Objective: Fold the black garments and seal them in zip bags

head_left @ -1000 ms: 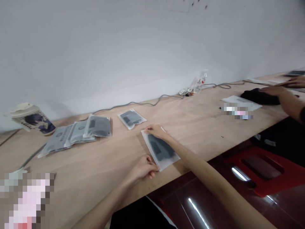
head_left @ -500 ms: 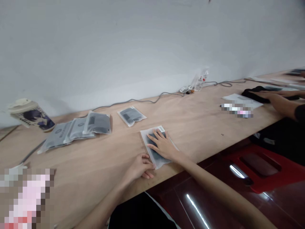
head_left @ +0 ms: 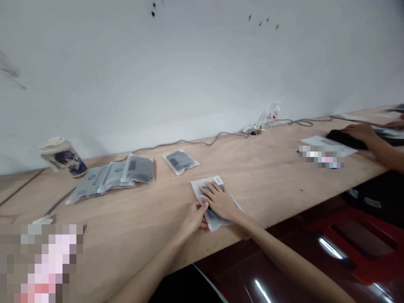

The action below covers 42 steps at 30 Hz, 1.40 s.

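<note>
A frosted plastic bag [head_left: 216, 222] with something dark folded inside and a small white label at its far corner lies flat near the table's front edge. Spread across its top is my right hand [head_left: 221, 203], fingers apart and pressing flat. My left hand [head_left: 195, 219] is at the bag's left edge, its thumb over the edge and its other fingers curled, partly hidden, pinching the side. Just beyond lies another frosted bag [head_left: 181, 161] with dark contents. Several similar bags [head_left: 138, 169] overlap in a row further left.
A lidded paper cup [head_left: 67, 156] stands by the wall on the left. A grey cable [head_left: 176, 143] runs along the back to a clear plastic wrapper [head_left: 269, 118]. On the right, a co-worker's hand [head_left: 362, 132] rests on black cloth beside a white bag [head_left: 328, 144]. A red stool [head_left: 378, 256] stands below the table.
My left hand has moved in against the bag's left edge, its thumb now over it. My right hand stays flat on the bag. The view has tilted slightly up and left.
</note>
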{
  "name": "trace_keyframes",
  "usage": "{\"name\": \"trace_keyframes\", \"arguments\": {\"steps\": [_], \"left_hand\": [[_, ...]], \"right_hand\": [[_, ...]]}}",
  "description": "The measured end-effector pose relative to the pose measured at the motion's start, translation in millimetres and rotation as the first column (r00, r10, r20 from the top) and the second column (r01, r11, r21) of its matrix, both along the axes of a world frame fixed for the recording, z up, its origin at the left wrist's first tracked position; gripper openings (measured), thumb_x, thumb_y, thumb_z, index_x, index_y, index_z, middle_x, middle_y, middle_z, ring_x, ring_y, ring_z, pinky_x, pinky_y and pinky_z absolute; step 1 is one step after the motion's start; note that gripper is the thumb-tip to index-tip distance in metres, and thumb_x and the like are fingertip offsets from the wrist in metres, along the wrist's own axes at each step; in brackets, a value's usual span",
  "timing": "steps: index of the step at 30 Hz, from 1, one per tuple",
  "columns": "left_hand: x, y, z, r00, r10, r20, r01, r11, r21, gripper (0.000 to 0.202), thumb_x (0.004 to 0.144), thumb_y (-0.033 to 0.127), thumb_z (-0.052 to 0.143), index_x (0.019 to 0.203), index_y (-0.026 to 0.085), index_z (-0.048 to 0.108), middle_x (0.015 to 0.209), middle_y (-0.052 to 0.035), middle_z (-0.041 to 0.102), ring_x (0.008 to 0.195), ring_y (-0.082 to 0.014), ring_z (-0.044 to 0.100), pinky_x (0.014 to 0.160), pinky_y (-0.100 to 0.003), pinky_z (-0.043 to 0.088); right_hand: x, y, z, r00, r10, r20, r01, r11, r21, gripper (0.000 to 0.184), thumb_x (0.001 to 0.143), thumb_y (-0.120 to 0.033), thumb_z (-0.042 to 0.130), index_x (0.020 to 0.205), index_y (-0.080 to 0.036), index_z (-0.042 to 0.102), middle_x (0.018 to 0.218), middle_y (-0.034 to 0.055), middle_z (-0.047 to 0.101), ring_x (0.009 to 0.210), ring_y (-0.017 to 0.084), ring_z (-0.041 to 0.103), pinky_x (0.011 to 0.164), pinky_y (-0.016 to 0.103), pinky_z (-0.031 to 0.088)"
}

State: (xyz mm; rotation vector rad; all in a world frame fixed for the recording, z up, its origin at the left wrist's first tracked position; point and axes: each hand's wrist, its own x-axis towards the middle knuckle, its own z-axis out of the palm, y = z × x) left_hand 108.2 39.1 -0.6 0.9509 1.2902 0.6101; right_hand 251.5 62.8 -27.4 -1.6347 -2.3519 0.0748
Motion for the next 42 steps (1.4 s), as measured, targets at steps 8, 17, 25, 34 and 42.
{"name": "trace_keyframes", "arguments": {"steps": [8,17,25,34,42], "left_hand": [[-21,17,1.2,0.957,0.255,0.137,-0.277,0.944,0.179,0.023,0.070,0.021,0.071,0.082,0.017,0.052,0.075,-0.0043,0.067,0.077,-0.0202,0.066,0.072,-0.030,0.051],[-140,29,51.1,0.956,0.291,-0.039,-0.264,0.910,0.318,0.029,0.070,0.029,0.068,0.094,0.017,0.056,0.087,-0.0053,0.070,0.083,-0.0211,0.067,0.069,-0.029,0.050],[-156,128,57.8,0.813,0.451,-0.368,-0.260,0.847,0.464,0.026,0.080,0.026,0.057,0.102,0.014,0.057,0.098,-0.0094,0.070,0.087,-0.0199,0.067,0.066,-0.025,0.049],[-149,192,58.5,0.635,0.433,-0.640,-0.144,0.880,0.453,0.013,0.073,0.018,0.062,0.083,0.010,0.064,0.101,-0.0215,0.069,0.105,-0.0343,0.061,0.078,-0.034,0.047],[-163,175,57.9,0.542,0.435,-0.719,-0.091,0.881,0.464,0.022,0.071,0.016,0.062,0.092,0.009,0.061,0.100,-0.0239,0.068,0.105,-0.0342,0.062,0.081,-0.034,0.046]], "right_hand": [[-13,49,23.8,0.955,0.040,-0.292,-0.052,0.998,-0.033,0.044,0.097,-0.031,0.028,0.137,-0.023,0.043,0.141,0.0072,0.046,0.131,0.021,0.040,0.105,0.042,0.034],[-40,151,4.0,0.973,0.229,0.030,-0.231,0.958,0.172,0.049,0.086,-0.007,0.040,0.134,-0.018,0.046,0.142,0.0091,0.043,0.131,0.020,0.039,0.107,0.037,0.032],[-29,153,-9.6,0.991,0.131,-0.006,-0.126,0.968,0.218,0.042,0.091,-0.011,0.035,0.127,-0.020,0.053,0.127,0.0080,0.059,0.116,0.020,0.055,0.096,0.035,0.043],[-30,142,4.4,0.973,0.183,0.140,-0.221,0.917,0.333,0.037,0.090,-0.014,0.045,0.126,-0.016,0.052,0.132,0.0115,0.054,0.120,0.023,0.049,0.100,0.039,0.040],[-48,157,12.9,0.981,0.166,0.104,-0.184,0.960,0.211,0.027,0.087,-0.006,0.040,0.098,-0.012,0.064,0.092,0.0133,0.069,0.087,0.024,0.064,0.076,0.034,0.050]]}}
